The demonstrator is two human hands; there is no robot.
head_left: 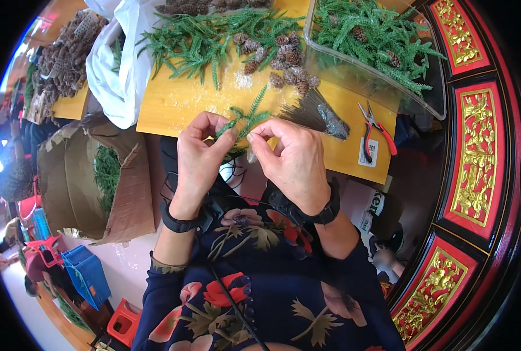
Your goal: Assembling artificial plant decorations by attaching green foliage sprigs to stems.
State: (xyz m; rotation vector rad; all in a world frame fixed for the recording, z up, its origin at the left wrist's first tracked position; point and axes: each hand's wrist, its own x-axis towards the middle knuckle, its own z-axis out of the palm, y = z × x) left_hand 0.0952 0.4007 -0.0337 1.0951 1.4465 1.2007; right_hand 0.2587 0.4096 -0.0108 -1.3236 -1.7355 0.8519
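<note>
My left hand pinches a green artificial pine sprig between thumb and fingers, just off the near table edge. Close to the sprig's right side, my right hand is closed, thumb against fingertips; what lies between them is too small to make out. Beyond the hands, snow-dusted pine cones are piled on the yellow table. More pine sprigs spread behind them. A bundle of thin dark wires, wrapped at one end, lies right of the sprig. Red-handled pliers rest farther right.
A clear plastic bin of greenery and cones stands at the table's right. A white plastic bag hangs at the left edge, above an open cardboard box. Carved red-and-gold panels line the right side. A blue crate sits lower left.
</note>
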